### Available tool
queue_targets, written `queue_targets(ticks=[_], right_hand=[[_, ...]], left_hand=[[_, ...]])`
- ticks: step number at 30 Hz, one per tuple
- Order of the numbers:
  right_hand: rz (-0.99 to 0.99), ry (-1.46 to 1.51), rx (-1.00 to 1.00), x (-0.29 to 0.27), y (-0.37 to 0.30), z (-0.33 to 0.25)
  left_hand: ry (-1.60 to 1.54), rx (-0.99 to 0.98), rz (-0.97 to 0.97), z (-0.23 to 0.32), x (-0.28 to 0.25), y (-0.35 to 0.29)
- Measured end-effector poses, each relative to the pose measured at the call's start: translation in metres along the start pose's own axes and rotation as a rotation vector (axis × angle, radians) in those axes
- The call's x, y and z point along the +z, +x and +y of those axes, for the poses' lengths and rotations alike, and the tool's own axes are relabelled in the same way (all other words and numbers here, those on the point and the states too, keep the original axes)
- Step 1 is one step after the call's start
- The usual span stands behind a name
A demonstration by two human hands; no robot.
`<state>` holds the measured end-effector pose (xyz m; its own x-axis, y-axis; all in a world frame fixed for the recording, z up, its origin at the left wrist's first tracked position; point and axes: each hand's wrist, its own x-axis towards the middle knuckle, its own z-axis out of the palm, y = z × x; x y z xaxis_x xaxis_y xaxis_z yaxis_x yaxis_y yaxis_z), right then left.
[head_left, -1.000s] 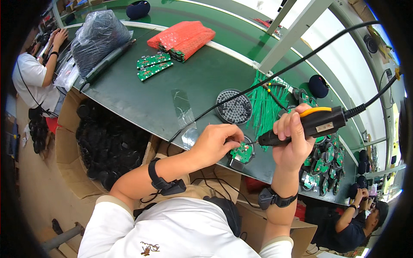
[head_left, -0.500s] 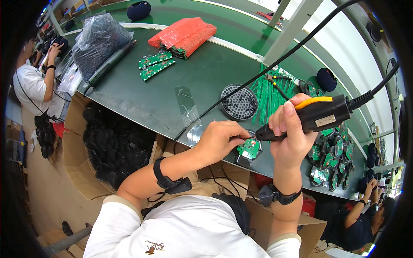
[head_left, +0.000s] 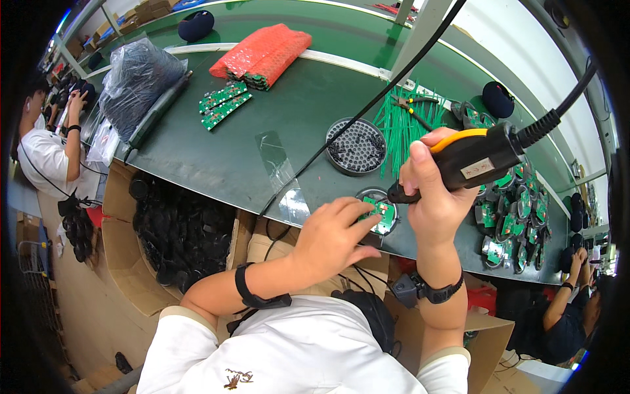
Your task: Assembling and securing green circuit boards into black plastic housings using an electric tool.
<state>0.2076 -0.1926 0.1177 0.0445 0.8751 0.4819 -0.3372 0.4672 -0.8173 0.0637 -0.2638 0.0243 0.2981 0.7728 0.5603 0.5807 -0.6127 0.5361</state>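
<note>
My right hand [head_left: 434, 203] is closed around a black electric screwdriver [head_left: 469, 163] with a yellow lever, its cable running off to the upper right. The screwdriver's nose is over the right side of a round dark housing [head_left: 395, 225] with a green circuit board [head_left: 379, 211] in it, near the bench's front edge. My left hand [head_left: 331, 240] lies at the left of that housing, fingers stretched and thumb apart. Its fingertips overlap the board's left edge; I cannot tell whether they touch it. The screwdriver's tip is hidden.
A round dish [head_left: 356, 146] of small black pieces stands beyond the housing. Beside it lie thin green strips [head_left: 392, 128] and pliers [head_left: 417, 113]. Similar board units are piled [head_left: 512, 220] at right. A carton [head_left: 125, 253] of black parts stands left. A black cable crosses the bench.
My left hand has opened out from a pinch beside the screwdriver's tip and drawn back slightly toward me. The screwdriver has shifted a little left in view, along with the whole scene.
</note>
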Motion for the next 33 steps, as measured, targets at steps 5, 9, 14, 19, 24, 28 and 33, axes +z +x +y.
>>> queue_targets(ticks=[5, 9, 14, 19, 24, 28, 33], right_hand=[[-0.004, -0.049, -0.021, 0.001, -0.001, 0.006], [-0.007, -0.048, -0.011, 0.002, -0.002, 0.008], [-0.01, -0.043, 0.004, 0.001, -0.003, 0.013], [-0.033, -0.077, 0.039, -0.003, -0.006, 0.016], [-0.069, -0.187, 0.001, -0.001, -0.011, 0.018], [-0.053, -0.194, 0.05, -0.002, -0.013, 0.021], [-0.149, -0.274, -0.029, -0.006, -0.009, 0.026]], left_hand=[[0.094, -0.001, -0.035, 0.003, 0.009, -0.006], [0.082, -0.015, -0.045, 0.003, 0.009, -0.006], [0.062, -0.019, -0.025, 0.003, 0.008, -0.005], [0.063, -0.024, -0.017, 0.002, 0.009, -0.005], [0.069, -0.029, -0.023, 0.002, 0.008, -0.005], [0.085, -0.034, -0.033, 0.002, 0.007, -0.006], [0.081, -0.025, -0.001, 0.003, 0.008, -0.006]])
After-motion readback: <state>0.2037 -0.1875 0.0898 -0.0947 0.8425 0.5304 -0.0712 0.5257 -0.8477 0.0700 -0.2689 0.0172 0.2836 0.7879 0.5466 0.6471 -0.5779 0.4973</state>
